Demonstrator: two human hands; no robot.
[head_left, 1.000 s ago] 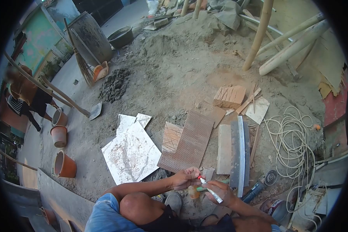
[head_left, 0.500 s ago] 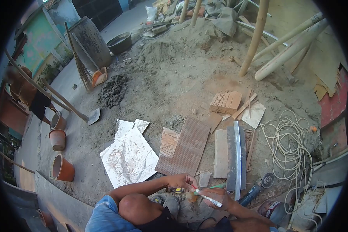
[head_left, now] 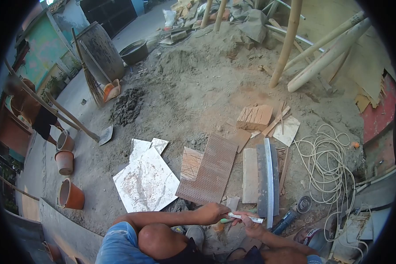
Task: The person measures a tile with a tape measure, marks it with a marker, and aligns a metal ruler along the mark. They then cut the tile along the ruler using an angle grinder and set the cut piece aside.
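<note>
A white marker pen (head_left: 252, 218) lies level between my two hands, above the ground in front of my knees. My right hand (head_left: 251, 228) is closed round it from below, with the fingers bent under the barrel. My left hand (head_left: 213, 214) is closed at the pen's left end, its fingers covering that end; I cannot see whether a cap is in them. Just below the left hand shows a green strip-like thing (head_left: 226, 220). Beyond the hands lie a brown textured tile (head_left: 213, 169) and a small clear cup (head_left: 232, 202).
A dusty white tile (head_left: 147, 180) lies left, a metal straightedge (head_left: 269, 176) and angle grinder (head_left: 290, 218) right. Coiled hose (head_left: 328, 167) covers the far right ground. Buckets (head_left: 72, 195), a shovel (head_left: 105, 135) and another person (head_left: 31, 105) are at the left.
The pen has turned from tilted to nearly level. My left hand has gone from a visible fingertip pinch to a more closed grip. My view has shifted slightly.
</note>
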